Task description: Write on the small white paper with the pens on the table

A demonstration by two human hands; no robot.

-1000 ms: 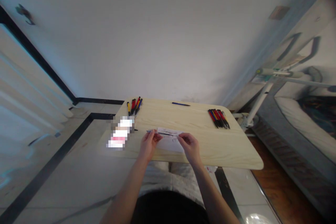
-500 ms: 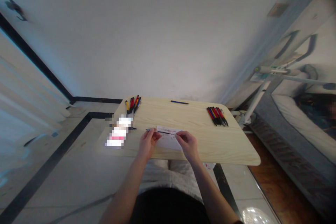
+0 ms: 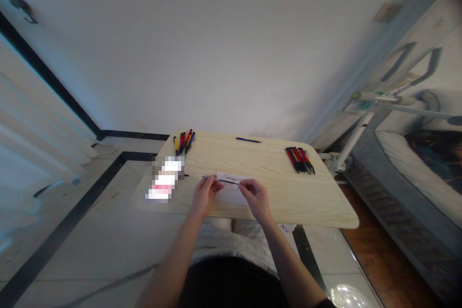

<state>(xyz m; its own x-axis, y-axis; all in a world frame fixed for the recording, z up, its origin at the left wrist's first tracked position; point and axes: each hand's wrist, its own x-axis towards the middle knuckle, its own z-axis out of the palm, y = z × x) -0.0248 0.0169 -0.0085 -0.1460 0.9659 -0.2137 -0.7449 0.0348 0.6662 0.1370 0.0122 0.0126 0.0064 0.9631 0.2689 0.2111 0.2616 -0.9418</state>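
- At the tabletop's (image 3: 306, 211) left edge sits a bright pixelated patch (image 3: 165, 180); what it hides cannot be told. A small dark tip (image 3: 186, 175) pokes out on its right.
- Just behind the patch lies a loose cluster of pens (image 3: 185, 141), yellow, red and blue with dark ends, none touched by a hand.
- The left hand (image 3: 204, 196) reaches in from the near edge, forearm angled forward, thumb and fingers pinched on the left part of a thin dark rod (image 3: 227, 181), whose end juts past the fingertips.
- The rod lies between the two hands, nearly level, over a white sheet of paper (image 3: 231, 196) with dark marks along its far part. Handling of this piece looks under way and unfinished, as it is not yet set down.
- Near the back edge, one blue pen (image 3: 249, 140) lies alone, untouched.
- The right hand (image 3: 255, 196) mirrors the left, forearm slanting inward, fingers curled; thumb and forefinger seem to nip the rod's right end, though the exact contact is too small to confirm.
- Further right, a row of pens (image 3: 300, 160) lies side by side, more orderly than the left cluster; whether these are finished cannot be told.
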